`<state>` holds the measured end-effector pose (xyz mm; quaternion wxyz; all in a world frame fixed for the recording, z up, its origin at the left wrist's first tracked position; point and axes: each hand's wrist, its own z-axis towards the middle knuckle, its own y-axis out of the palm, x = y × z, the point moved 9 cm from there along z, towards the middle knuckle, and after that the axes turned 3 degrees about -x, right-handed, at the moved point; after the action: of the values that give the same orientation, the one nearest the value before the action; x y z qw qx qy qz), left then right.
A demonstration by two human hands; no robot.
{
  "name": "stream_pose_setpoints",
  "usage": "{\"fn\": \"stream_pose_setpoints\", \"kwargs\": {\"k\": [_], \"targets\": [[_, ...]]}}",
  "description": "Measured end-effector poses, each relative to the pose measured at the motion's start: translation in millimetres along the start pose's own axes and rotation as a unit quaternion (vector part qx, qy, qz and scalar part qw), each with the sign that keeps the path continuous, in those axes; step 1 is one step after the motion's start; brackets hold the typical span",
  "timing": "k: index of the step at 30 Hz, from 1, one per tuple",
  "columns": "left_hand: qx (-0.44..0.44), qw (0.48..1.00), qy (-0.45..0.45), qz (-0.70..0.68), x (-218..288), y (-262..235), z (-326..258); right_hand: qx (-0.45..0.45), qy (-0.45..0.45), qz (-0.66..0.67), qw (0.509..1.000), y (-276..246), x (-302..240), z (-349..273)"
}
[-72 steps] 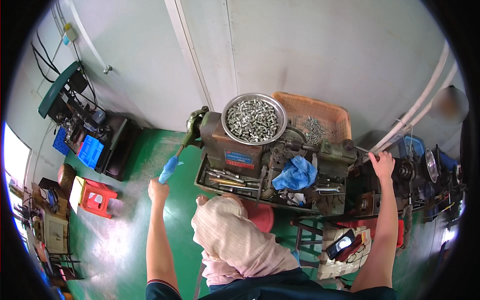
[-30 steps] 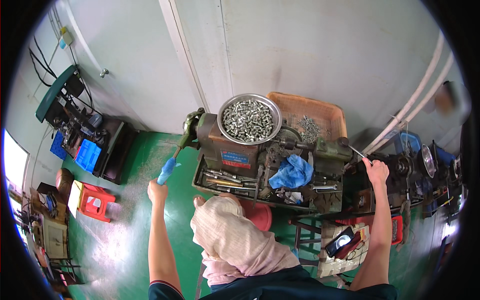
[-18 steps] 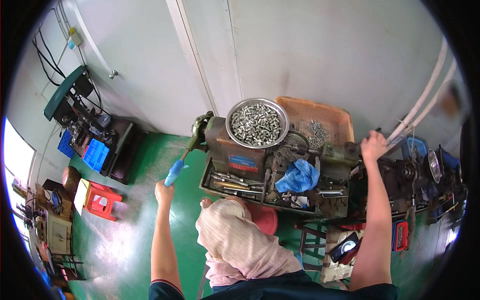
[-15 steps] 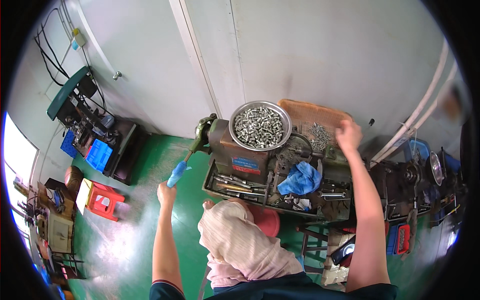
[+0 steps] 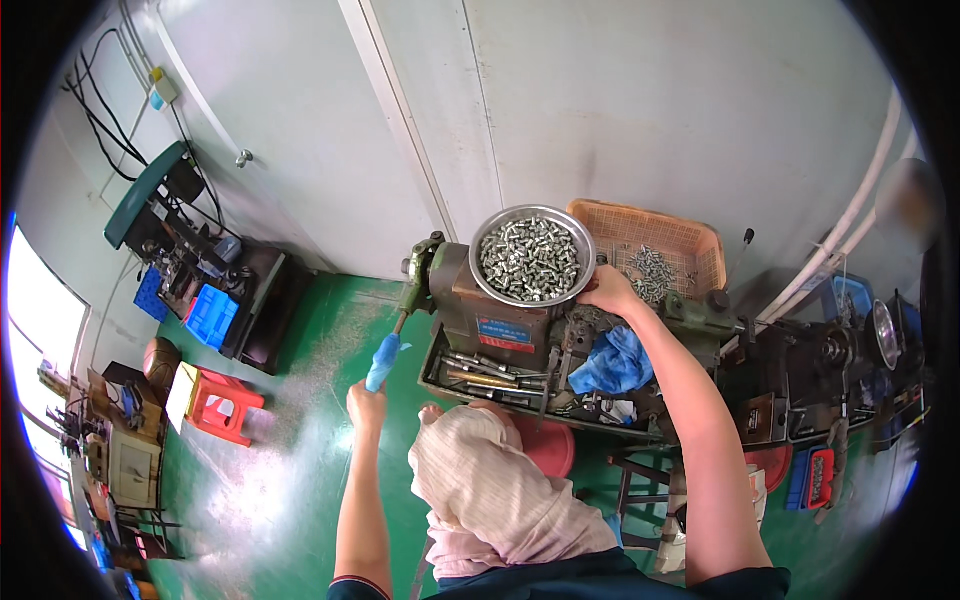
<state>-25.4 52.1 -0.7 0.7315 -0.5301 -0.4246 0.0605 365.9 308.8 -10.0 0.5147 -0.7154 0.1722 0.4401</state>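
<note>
My left hand [image 5: 367, 405] is wrapped round the lower end of a lever [image 5: 382, 362] whose grip is bound in blue wrapping. The lever runs up to a green bracket on the left end of a small bench machine [image 5: 500, 322]. A steel bowl [image 5: 483, 284] heaped with small metal fittings [image 5: 530, 258] rests on top of that machine. Just beside the bowl's lower right rim is my right hand [image 5: 608, 292], fingers curled in over the machine's working end. Its fingertips are partly hidden, and whatever they pinch cannot be made out.
Behind my right hand stands an orange plastic basket [image 5: 700, 232] with metal pieces [image 5: 652, 272]. A blue cloth [image 5: 612, 362] and loose rods [image 5: 485, 380] lie on the machine's tray. A red stool [image 5: 222, 408] is on the floor at left, and another machine [image 5: 830, 350] stands at right.
My right hand has come from over the basket leftward and down to the bowl's right side. The left hand still grips the lever. The whole view has shifted slightly.
</note>
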Motion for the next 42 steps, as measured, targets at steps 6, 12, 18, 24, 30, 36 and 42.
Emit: {"fn": "stream_pose_setpoints", "kwargs": {"k": [6, 12, 18, 24, 30, 36, 42], "targets": [[-0.018, 1.000, -0.012, -0.021, 19.2, 8.9, -22.2, 0.002, 0.002, -0.031, 1.000, -3.2, -9.1, -2.4], [-0.017, 0.999, -0.014, -0.037, 19.8, 9.5, -22.0, 0.364, -0.017, -0.438, 0.822, -90.9, -80.7, -48.4], [-0.014, 0.999, -0.017, -0.037, 21.1, 3.7, -24.6, 0.203, -0.157, -0.242, 0.936, -71.7, -156.4, -36.2], [-0.029, 0.999, -0.023, -0.028, 20.2, 10.5, -22.9, 0.028, -0.119, -0.390, 0.913, -28.7, -156.1, -12.6], [-0.024, 0.999, -0.017, -0.033, 19.3, 11.6, -23.2, -0.011, -0.122, -0.412, 0.903, -20.8, -153.8, -7.4], [-0.017, 0.999, -0.018, -0.039, 14.2, 11.5, -22.5, 0.056, -0.056, -0.337, 0.938, -73.8, -160.2, -18.0], [-0.017, 0.999, -0.016, -0.049, 17.3, 9.7, -21.9, 0.062, -0.001, -0.213, 0.975, -76.8, -82.0, -15.1]]}}
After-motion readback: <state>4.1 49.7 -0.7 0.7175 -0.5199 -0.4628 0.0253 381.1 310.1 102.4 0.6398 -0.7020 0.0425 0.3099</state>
